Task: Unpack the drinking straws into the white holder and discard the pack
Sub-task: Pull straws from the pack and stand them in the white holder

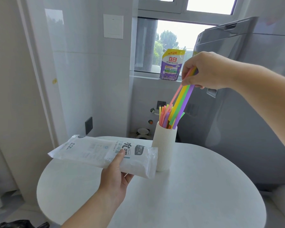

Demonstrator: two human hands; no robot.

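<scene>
Straws (164, 116), location? (A)
Two lots. One lot stands in the holder (164, 148): pink, orange, yellow and purple, tops fanned above the rim. A bundle (182, 100) of four (pink, yellow, green, purple) slants from upper right down to the holder's mouth. (B)

Bundle seated in holder? (A)
Lower ends are at the rim. The purple one looks to pass inside, but depth is not readable from this angle. (B)

Right hand (202, 71), grip? (A)
Above and right of the holder. Fingers and thumb are curled round the bundle's upper ends, pinching them together. (B)

Left hand (117, 175)? (A)
Grips the pack (92, 150) near its right end, thumb on top over the print, fingers beneath. The pack is flat, roughly level, held above the table (196, 195). Its crumpled open end overlaps the holder's lower wall in this view. (B)

Holder position? (A)
Upright on the far side of the table. White, ribbed. (B)

Surroundings? (A)
Purple pouch (171, 65) on the sill (146, 76) behind the holder. Grey appliance (237, 104) at right, beyond the table. Black bag (20, 224) at the lower left corner. (B)
</scene>
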